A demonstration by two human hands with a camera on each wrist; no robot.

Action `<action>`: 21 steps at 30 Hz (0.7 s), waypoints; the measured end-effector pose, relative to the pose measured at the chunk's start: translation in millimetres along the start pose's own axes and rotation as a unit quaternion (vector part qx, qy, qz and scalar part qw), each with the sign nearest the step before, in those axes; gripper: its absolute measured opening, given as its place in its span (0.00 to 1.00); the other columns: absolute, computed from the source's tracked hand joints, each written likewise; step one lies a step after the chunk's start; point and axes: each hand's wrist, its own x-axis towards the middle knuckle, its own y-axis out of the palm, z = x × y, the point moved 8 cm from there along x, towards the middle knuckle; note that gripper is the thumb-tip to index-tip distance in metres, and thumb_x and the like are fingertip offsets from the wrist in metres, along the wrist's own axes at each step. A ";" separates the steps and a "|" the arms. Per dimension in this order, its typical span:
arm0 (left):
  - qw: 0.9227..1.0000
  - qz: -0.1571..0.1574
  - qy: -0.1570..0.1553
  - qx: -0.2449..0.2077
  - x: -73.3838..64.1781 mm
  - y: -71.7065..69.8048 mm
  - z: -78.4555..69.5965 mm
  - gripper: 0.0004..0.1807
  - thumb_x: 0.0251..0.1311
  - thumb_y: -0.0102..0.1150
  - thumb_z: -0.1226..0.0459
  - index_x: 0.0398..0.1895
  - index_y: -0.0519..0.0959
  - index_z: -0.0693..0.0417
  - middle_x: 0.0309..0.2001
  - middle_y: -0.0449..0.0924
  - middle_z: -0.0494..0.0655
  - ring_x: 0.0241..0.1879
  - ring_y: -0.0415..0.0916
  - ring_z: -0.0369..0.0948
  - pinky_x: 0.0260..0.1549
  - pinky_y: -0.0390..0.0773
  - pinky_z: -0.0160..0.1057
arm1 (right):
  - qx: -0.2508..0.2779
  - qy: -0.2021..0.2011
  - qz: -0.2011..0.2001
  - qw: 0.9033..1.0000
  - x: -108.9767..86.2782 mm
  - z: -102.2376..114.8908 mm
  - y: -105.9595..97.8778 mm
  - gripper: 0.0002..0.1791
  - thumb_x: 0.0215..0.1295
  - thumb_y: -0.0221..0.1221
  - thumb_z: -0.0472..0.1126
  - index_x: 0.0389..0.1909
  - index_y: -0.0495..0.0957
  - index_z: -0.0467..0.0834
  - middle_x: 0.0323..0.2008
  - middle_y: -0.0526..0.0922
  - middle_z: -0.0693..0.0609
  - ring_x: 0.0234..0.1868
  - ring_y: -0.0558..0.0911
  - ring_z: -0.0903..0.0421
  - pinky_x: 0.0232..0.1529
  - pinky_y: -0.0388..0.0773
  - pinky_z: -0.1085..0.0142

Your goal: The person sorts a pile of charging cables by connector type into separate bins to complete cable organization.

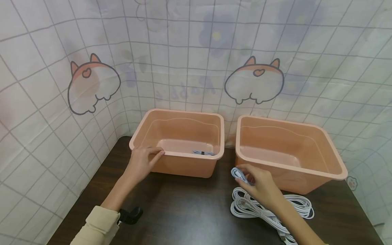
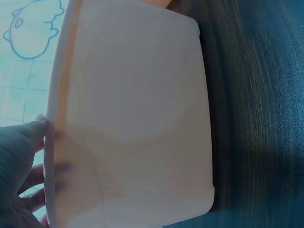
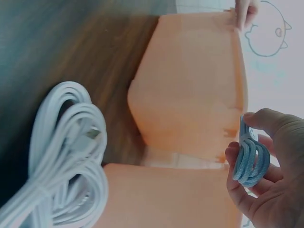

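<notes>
My right hand (image 1: 258, 183) pinches a small coiled light-blue cable (image 3: 251, 159) between thumb and fingers, in the air by the front of the right bin. Below it on the table lies a bundle of white cables (image 1: 254, 207), partly covered by the forearm; a metal plug (image 3: 91, 133) shows in the right wrist view. My left hand (image 1: 143, 161) grips the front rim of the left pink bin (image 1: 183, 166), thumb outside and fingers over the edge. In that bin rests another coiled blue cable (image 1: 202, 152) with a black tie.
The right pink bin (image 1: 275, 170) stands beside the left one, with a narrow gap between. A patterned cloth (image 1: 190, 61) hangs behind both bins and along the sides. The dark wooden table (image 1: 183, 211) extends in front. A black band with a device (image 1: 131, 215) is on the left wrist.
</notes>
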 end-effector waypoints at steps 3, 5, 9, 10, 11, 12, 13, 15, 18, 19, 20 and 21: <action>1.000 -0.003 0.001 -0.005 -0.3 -1.0 0.0 0.10 0.66 0.71 0.65 0.43 0.91 0.64 0.41 0.90 0.59 0.48 0.86 0.59 0.56 0.77 0.64 | 0.004 -0.004 -0.004 1.000 8.3 1.4 -1.5 0.20 0.57 0.75 0.30 0.51 0.85 0.40 0.35 0.89 0.53 0.26 0.77 0.68 0.27 0.80 0.67; 1.000 -0.006 0.004 -0.008 -0.1 -1.4 0.0 0.10 0.65 0.71 0.65 0.43 0.91 0.64 0.41 0.90 0.59 0.48 0.86 0.59 0.57 0.77 0.64 | 0.008 -0.001 -0.002 1.000 13.8 1.5 -2.1 0.19 0.58 0.75 0.30 0.51 0.84 0.39 0.36 0.90 0.51 0.27 0.78 0.66 0.28 0.81 0.66; 1.000 -0.012 0.010 -0.010 -0.3 -1.6 -0.7 0.10 0.65 0.71 0.65 0.42 0.91 0.65 0.41 0.90 0.59 0.48 0.86 0.60 0.56 0.77 0.64 | 0.027 0.014 0.014 0.999 24.1 2.3 -2.5 0.19 0.60 0.73 0.29 0.52 0.84 0.38 0.37 0.90 0.48 0.27 0.79 0.64 0.29 0.82 0.65; 1.000 -0.012 0.010 -0.011 -0.2 -1.6 -1.0 0.10 0.65 0.71 0.65 0.42 0.91 0.64 0.41 0.90 0.59 0.48 0.86 0.60 0.56 0.77 0.64 | 0.031 0.019 0.018 0.999 26.4 2.2 -2.6 0.19 0.60 0.73 0.29 0.52 0.84 0.38 0.37 0.90 0.48 0.27 0.80 0.64 0.29 0.82 0.66; 1.000 -0.012 0.011 -0.011 -0.2 -1.4 -1.1 0.10 0.65 0.71 0.65 0.42 0.91 0.64 0.41 0.90 0.59 0.48 0.86 0.60 0.56 0.78 0.64 | 0.037 0.024 0.023 0.999 28.8 2.1 -2.2 0.19 0.61 0.73 0.29 0.53 0.83 0.37 0.37 0.89 0.47 0.27 0.80 0.64 0.29 0.82 0.67; 1.000 -0.011 0.011 -0.012 -0.3 -1.4 -1.0 0.10 0.65 0.71 0.65 0.42 0.91 0.64 0.41 0.90 0.59 0.48 0.86 0.59 0.56 0.78 0.64 | 0.041 0.028 0.027 0.998 31.1 1.9 -1.8 0.18 0.61 0.72 0.30 0.53 0.83 0.37 0.37 0.89 0.47 0.27 0.80 0.63 0.29 0.81 0.67; 1.000 -0.011 0.009 -0.012 -0.3 -1.7 -1.3 0.10 0.65 0.71 0.65 0.42 0.91 0.64 0.41 0.90 0.59 0.48 0.86 0.60 0.56 0.78 0.63 | 0.043 0.033 0.031 0.998 33.2 1.8 -1.1 0.18 0.62 0.72 0.30 0.52 0.83 0.37 0.37 0.89 0.47 0.27 0.80 0.63 0.29 0.81 0.68; 1.000 -0.009 0.005 -0.013 0.0 -1.8 -1.2 0.10 0.65 0.71 0.65 0.43 0.91 0.64 0.42 0.90 0.59 0.48 0.86 0.60 0.56 0.78 0.63 | 0.043 0.038 0.036 0.998 37.4 1.6 0.4 0.17 0.62 0.72 0.30 0.52 0.83 0.37 0.37 0.88 0.47 0.28 0.80 0.62 0.29 0.81 0.68; 1.000 -0.005 -0.001 -0.016 0.2 -2.0 -0.4 0.10 0.65 0.71 0.65 0.43 0.91 0.64 0.42 0.90 0.59 0.49 0.85 0.60 0.56 0.78 0.63 | 0.035 0.039 0.039 0.998 44.0 2.0 1.4 0.16 0.63 0.72 0.30 0.51 0.83 0.36 0.35 0.88 0.46 0.28 0.80 0.60 0.30 0.81 0.67; 1.000 -0.005 -0.002 -0.017 0.4 -2.2 -0.7 0.10 0.65 0.71 0.65 0.43 0.91 0.64 0.42 0.90 0.59 0.49 0.85 0.60 0.56 0.78 0.63 | 0.031 0.039 0.039 0.998 46.1 2.4 1.4 0.16 0.63 0.72 0.30 0.51 0.83 0.36 0.35 0.88 0.46 0.28 0.81 0.59 0.30 0.82 0.65; 1.000 -0.004 -0.001 -0.018 0.5 -2.2 -1.0 0.10 0.65 0.71 0.65 0.43 0.91 0.64 0.42 0.90 0.59 0.48 0.85 0.60 0.56 0.78 0.63 | 0.028 0.040 0.040 0.998 48.3 2.4 1.2 0.16 0.63 0.72 0.31 0.51 0.83 0.36 0.35 0.88 0.45 0.28 0.81 0.58 0.31 0.83 0.64; 1.000 -0.004 -0.001 -0.019 0.6 -2.3 -1.1 0.10 0.65 0.71 0.65 0.43 0.91 0.64 0.42 0.90 0.59 0.48 0.85 0.60 0.56 0.77 0.63 | 0.025 0.041 0.041 0.998 50.5 2.7 1.0 0.16 0.63 0.72 0.31 0.51 0.83 0.36 0.35 0.88 0.45 0.28 0.81 0.57 0.31 0.83 0.62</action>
